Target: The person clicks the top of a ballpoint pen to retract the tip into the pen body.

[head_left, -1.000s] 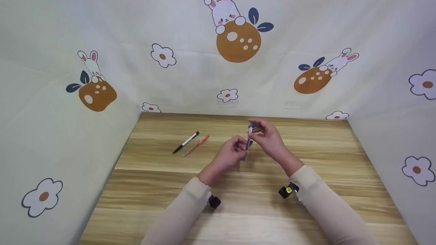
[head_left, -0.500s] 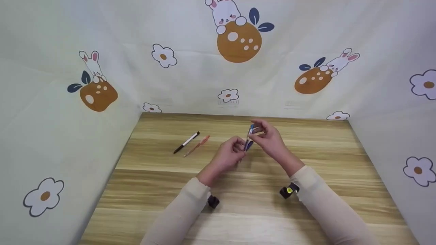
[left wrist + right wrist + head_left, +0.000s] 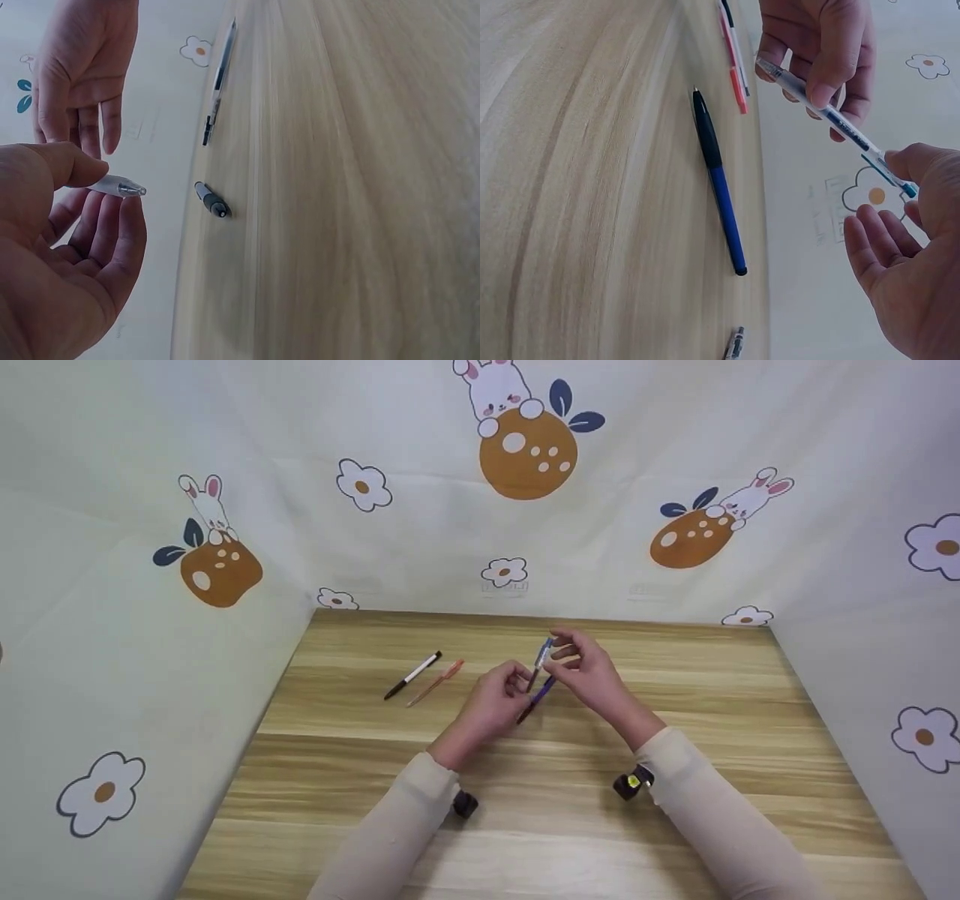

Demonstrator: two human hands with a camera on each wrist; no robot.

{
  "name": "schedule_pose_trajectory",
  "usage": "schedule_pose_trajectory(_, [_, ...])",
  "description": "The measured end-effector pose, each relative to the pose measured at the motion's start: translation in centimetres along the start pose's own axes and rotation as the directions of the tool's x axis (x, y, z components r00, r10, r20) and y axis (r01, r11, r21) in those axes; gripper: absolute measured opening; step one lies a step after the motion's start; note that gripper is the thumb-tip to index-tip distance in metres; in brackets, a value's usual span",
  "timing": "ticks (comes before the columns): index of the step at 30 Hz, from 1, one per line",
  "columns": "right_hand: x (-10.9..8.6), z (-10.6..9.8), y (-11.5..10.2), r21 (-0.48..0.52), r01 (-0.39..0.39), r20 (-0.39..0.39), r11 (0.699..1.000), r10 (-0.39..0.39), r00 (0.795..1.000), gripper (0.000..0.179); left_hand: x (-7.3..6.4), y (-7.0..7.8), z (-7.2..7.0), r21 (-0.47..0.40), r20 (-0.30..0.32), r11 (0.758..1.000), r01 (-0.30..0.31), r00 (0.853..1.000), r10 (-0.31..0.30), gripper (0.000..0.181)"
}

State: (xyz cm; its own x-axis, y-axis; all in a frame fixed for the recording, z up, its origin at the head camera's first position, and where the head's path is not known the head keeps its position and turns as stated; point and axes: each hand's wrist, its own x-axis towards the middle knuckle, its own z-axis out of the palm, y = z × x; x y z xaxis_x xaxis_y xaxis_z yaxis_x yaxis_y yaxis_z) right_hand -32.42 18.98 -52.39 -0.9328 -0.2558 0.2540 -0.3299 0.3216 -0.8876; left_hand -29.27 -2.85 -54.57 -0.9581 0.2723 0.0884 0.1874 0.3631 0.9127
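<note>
A clear gel pen with a blue clip (image 3: 847, 127) is held slantwise above the table between both hands. My left hand (image 3: 498, 697) pinches its lower barrel; the left wrist view shows the thumb pressed over the pen's tip end (image 3: 120, 185). My right hand (image 3: 589, 664) holds the clip end between thumb and forefinger, its other fingers loosely bent in the right wrist view. On the wood beneath them lies a blue-and-black pen (image 3: 720, 187), partly covered by the left hand in the head view.
To the left on the wooden table (image 3: 337, 780) lie a white-and-black pen (image 3: 412, 675) and an orange-red pen (image 3: 436, 682), side by side. Another clear pen (image 3: 223, 67) lies farther right, hidden in the head view. A printed cloth (image 3: 420, 540) stands behind the table.
The held pen has tilted, its lower end swinging left along with my left hand, which shifted slightly left. More of the blue-and-black pen below now shows. My right hand stays nearly in place.
</note>
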Motion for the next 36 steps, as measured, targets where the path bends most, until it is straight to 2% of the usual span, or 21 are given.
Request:
schedule_pose_trajectory(16, [0.4, 1.8, 0.4, 0.06, -0.028, 0.011, 0.998, 0.028, 1.0, 0.058, -0.3, -1.0, -1.3, 0.077, -0.038, 0.997, -0.005, 0.999, 0.008, 0.024])
schedule_pose_trajectory(24, [1.0, 2.8, 1.0, 0.057, -0.038, 0.02, 0.998, 0.036, 0.999, 0.059, -0.7, -1.5, -2.2, 0.101, -0.047, 0.995, -0.008, 0.999, 0.013, 0.023])
schedule_pose_trajectory(36, [1.8, 4.3, 1.0, 0.067, -0.092, 0.052, 0.993, 0.089, 0.995, 0.063, -1.1, -2.0, -3.3, 0.202, -0.065, 0.978, 0.053, 0.997, -0.04, 0.021])
